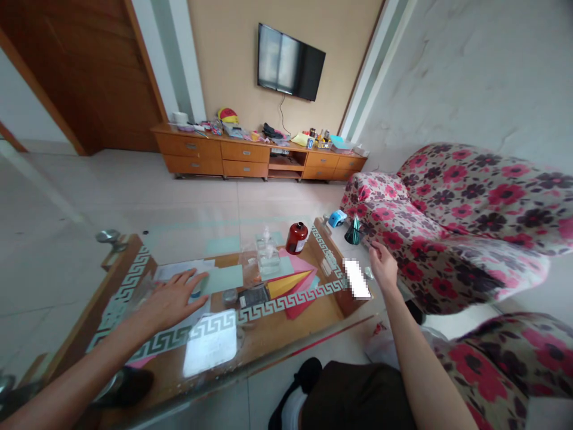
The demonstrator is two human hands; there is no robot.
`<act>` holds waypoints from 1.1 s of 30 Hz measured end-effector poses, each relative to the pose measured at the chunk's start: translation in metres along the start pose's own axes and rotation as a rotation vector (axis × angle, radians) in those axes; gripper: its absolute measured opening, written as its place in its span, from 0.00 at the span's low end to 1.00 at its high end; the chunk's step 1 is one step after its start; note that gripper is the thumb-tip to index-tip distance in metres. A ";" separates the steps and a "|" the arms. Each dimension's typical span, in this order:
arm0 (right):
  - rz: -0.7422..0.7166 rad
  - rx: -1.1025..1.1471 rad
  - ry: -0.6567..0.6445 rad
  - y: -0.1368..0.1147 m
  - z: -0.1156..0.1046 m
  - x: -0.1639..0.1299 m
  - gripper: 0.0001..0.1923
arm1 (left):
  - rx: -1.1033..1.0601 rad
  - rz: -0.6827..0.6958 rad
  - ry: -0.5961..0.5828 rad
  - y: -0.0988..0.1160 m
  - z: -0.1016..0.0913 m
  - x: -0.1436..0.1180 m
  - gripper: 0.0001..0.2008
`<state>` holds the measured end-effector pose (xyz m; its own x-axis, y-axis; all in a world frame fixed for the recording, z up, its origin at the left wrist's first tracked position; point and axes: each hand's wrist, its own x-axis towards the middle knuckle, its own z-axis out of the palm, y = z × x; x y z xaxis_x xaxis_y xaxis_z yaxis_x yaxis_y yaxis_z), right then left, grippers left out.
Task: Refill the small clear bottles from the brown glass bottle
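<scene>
My left hand [172,301] is spread palm down over the left part of the glass-topped coffee table [286,331], its fingers apart and nothing in it. Under or beside its fingers are white papers [183,270] and a small blue-and-white item [196,292]. My right hand [384,266] is at the table's right end with its fingers pinched together; whatever they may hold is too blurred to name. Just beyond it stands a dark green cone-shaped object [353,232] with thin upright tips. A blue packet [337,218] lies beside that.
A red-brown bottle [296,237] and a clear pump bottle [268,257] stand mid-table. Pink and yellow paper [290,283] and a dark packet [254,296] show there too. A flowered sofa [470,209] is at the right; a low wooden cabinet [246,160] lines the far wall.
</scene>
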<state>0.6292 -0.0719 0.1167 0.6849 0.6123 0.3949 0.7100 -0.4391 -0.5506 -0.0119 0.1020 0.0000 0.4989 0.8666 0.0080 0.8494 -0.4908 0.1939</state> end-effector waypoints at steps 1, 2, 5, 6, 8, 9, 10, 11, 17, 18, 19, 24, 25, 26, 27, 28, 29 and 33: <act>-0.061 0.020 0.033 -0.019 -0.003 -0.002 0.29 | 0.014 0.004 -0.007 0.001 -0.002 -0.001 0.37; -0.129 0.042 0.055 -0.040 -0.005 -0.006 0.29 | 0.033 0.011 -0.018 0.003 -0.005 -0.002 0.37; -0.335 0.111 0.075 -0.110 -0.011 -0.022 0.25 | 0.058 -0.008 -0.050 0.008 -0.015 -0.006 0.37; -0.393 0.144 0.072 -0.135 -0.012 -0.029 0.24 | 0.057 -0.018 -0.060 0.009 -0.019 -0.007 0.37; -0.481 0.227 0.057 -0.185 -0.010 -0.043 0.23 | 0.049 -0.032 -0.074 0.012 -0.026 -0.011 0.37; -0.519 0.267 0.037 -0.209 -0.008 -0.050 0.22 | 0.041 -0.034 -0.077 0.014 -0.030 -0.013 0.37; -0.554 0.298 0.003 -0.232 -0.004 -0.056 0.22 | 0.031 -0.034 -0.079 0.015 -0.034 -0.015 0.37; -0.583 0.319 -0.041 -0.253 0.001 -0.062 0.23 | 0.019 -0.036 -0.080 0.016 -0.037 -0.017 0.37; -0.621 0.358 -0.209 -0.315 0.052 -0.087 0.25 | -0.027 -0.064 -0.130 0.022 -0.054 -0.024 0.37; -0.605 0.363 -0.208 -0.313 0.062 -0.090 0.25 | -0.032 -0.062 -0.139 0.022 -0.056 -0.025 0.37; -0.588 0.363 -0.208 -0.309 0.071 -0.094 0.24 | -0.037 -0.058 -0.144 0.022 -0.058 -0.025 0.37; -0.612 0.247 -0.270 -0.284 0.106 -0.104 0.24 | -0.050 -0.039 -0.114 0.022 -0.068 -0.026 0.31; -0.622 0.224 -0.292 -0.282 0.108 -0.103 0.24 | -0.058 -0.030 -0.105 0.022 -0.070 -0.025 0.30; -0.625 0.208 -0.312 -0.282 0.109 -0.102 0.24 | -0.068 -0.020 -0.099 0.021 -0.071 -0.024 0.29; -0.623 0.198 -0.321 -0.282 0.110 -0.099 0.24 | -0.079 -0.013 -0.090 0.020 -0.072 -0.023 0.28; -0.618 0.193 -0.316 -0.283 0.110 -0.096 0.23 | -0.088 -0.009 -0.076 0.018 -0.073 -0.021 0.27; -0.612 0.191 -0.295 -0.283 0.109 -0.092 0.22 | -0.093 -0.007 -0.060 0.016 -0.072 -0.019 0.26; -0.568 0.193 -0.144 -0.275 0.108 -0.068 0.20 | -0.093 0.009 -0.008 0.007 -0.063 -0.005 0.24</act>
<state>0.3695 0.0783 0.1613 0.1702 0.8043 0.5694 0.9058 0.0999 -0.4119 -0.0197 0.0996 0.0626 0.5081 0.8613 0.0021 0.8256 -0.4877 0.2837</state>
